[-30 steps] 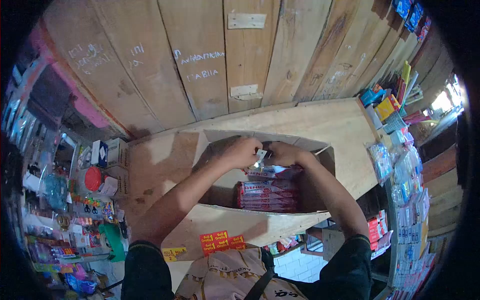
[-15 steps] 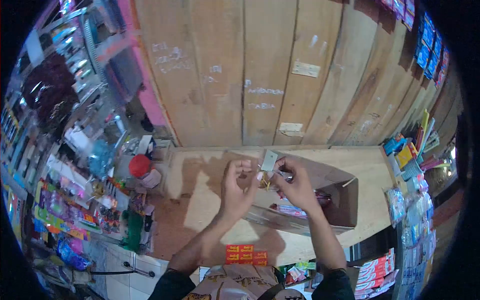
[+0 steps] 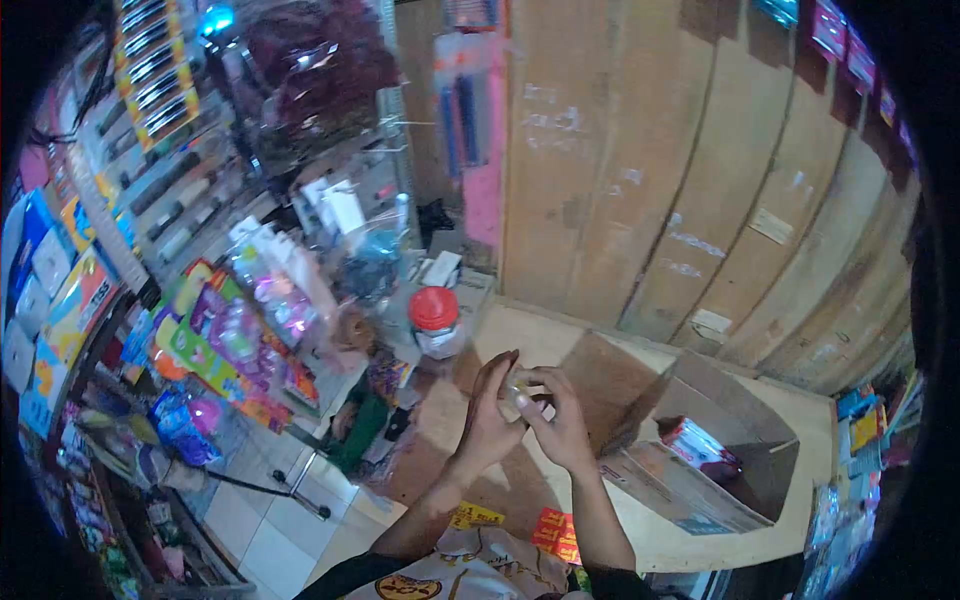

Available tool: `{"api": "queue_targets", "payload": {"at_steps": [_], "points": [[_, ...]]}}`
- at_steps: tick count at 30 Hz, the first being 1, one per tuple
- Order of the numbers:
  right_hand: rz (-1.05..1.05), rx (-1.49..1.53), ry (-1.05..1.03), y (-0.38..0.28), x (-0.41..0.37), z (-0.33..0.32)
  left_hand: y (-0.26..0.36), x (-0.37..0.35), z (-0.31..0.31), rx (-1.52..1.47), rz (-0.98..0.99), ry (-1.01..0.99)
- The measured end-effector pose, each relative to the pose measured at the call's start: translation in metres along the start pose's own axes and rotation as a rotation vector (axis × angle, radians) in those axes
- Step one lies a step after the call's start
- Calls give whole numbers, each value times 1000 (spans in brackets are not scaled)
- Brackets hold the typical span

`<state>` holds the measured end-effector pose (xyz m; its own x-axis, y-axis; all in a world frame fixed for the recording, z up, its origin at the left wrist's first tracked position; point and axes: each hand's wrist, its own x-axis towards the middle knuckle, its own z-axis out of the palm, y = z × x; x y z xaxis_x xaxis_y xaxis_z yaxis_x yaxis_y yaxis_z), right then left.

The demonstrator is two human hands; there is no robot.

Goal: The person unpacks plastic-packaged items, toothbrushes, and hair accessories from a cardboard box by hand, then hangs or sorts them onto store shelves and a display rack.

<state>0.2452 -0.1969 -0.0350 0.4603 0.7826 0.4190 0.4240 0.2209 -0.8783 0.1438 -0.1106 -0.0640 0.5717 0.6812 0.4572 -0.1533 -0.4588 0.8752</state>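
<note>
My left hand (image 3: 487, 425) and my right hand (image 3: 558, 425) are close together above the wooden counter, fingers curled towards each other. Between their fingertips is a small, shiny, pale-yellow packet (image 3: 518, 384), mostly covered by the fingers, so its exact kind is hard to make out. To the right of my hands stands an open cardboard box (image 3: 690, 497). Inside it lies a red-and-white packet (image 3: 698, 443) with dark wrapping beside it.
A jar with a red lid (image 3: 433, 309) stands left of my hands. Yellow sachets (image 3: 476, 515) and red sachets (image 3: 556, 535) lie near my body. Crowded shelves of goods fill the left, and a wooden plank wall (image 3: 600, 180) rises behind the counter (image 3: 650, 340).
My view has swung left, so the box now sits farther right. My hands have moved away from over the box, and the pale card seen above the packet no longer shows.
</note>
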Motion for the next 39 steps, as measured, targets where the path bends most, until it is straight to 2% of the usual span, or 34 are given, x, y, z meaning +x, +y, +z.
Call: {"api": "queue_targets", "payload": {"at_steps": [2,3,5,8,9,11,12,15,16,19,22,25,28,31,37,39], "points": [[-14,188,-60,-3,3,20,-14,2,-23,0,-39,49],[37,281,-7,2,5,31,-16,7,-34,23,-59,63],[141,462,103,17,11,52,0,19,-47,-129,-75,154],[332,828,21,10,31,72,22,32,-65,-302,-150,202],[400,974,-15,8,38,77,17,39,-70,-227,-119,245],[361,1045,-48,9,52,92,13,55,-82,-74,-54,325],[341,1082,-63,9,59,100,12,61,-88,113,89,360],[320,1097,-133,3,76,118,47,76,-94,-244,-126,390],[293,1100,-130,2,83,124,43,83,-92,-244,-30,443],[258,1146,-113,-6,105,139,29,102,-102,-10,58,506],[273,1220,-114,-20,127,150,29,114,-109,-229,34,541],[223,1211,-169,-22,152,156,36,116,-118,-92,71,537],[207,1211,-200,-21,169,162,27,114,-113,-255,245,567],[201,1183,-208,-26,182,164,26,110,-117,-214,199,506],[154,1116,-172,-35,192,163,42,113,-116,-55,235,434],[163,1103,-199,-37,196,164,42,115,-116,-95,250,436]]}}
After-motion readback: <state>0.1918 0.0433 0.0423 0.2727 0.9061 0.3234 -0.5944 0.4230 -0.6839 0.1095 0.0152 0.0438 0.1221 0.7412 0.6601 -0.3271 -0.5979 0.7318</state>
